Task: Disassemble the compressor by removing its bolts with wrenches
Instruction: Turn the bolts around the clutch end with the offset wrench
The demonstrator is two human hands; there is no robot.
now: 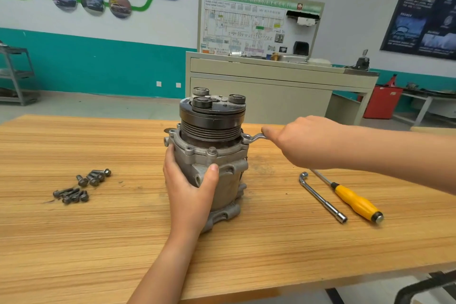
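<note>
A grey metal compressor (223, 180) with a black pulley on top stands upright in the middle of the wooden table (98, 242). My left hand (188, 187) grips its body from the front left, thumb across the housing. My right hand (301, 143) holds a silver ring wrench (254, 138) whose ring end sits on a bolt at the right side of the compressor's upper flange. Another bolt (212, 150) stands in the flange at the front. Most of the wrench's handle is hidden inside my right hand.
Several loose bolts (81, 186) lie on the table to the left. An L-shaped socket wrench (320, 197) and a yellow-handled screwdriver (355, 201) lie to the right. A beige training bench (271, 86) stands behind the table.
</note>
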